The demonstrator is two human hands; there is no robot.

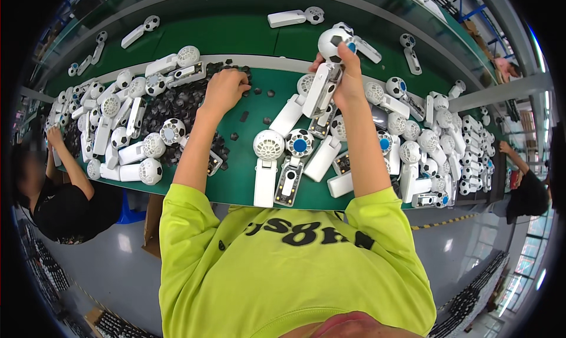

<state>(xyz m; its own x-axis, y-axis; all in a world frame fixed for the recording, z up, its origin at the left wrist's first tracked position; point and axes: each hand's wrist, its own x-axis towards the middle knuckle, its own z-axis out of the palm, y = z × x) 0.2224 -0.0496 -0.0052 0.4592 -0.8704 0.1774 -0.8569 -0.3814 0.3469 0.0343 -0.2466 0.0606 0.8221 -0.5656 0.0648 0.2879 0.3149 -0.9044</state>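
My right hand (348,78) is raised over the bench, fingers wrapped round a white handheld fan (323,84) with a black-and-white football-patterned head. Its thumb lies against the head, near a blue disc. My left hand (227,89) rests at the right edge of a heap of small black pentagon pieces (177,105). Its fingers are bent and drawn together, and what they hold, if anything, is hidden. Between my forearms stand a white fan with a grille head (269,161) and a fan with an exposed inner body (290,182). A few loose black pieces (257,91) lie beside my left fingertips.
Many white fans (109,120) are piled on the left, and more (427,140) on the right. A green conveyor belt (236,28) beyond the bench carries scattered fans. One person (65,190) works at far left, another (525,185) at far right. A metal post (501,90) stands at right.
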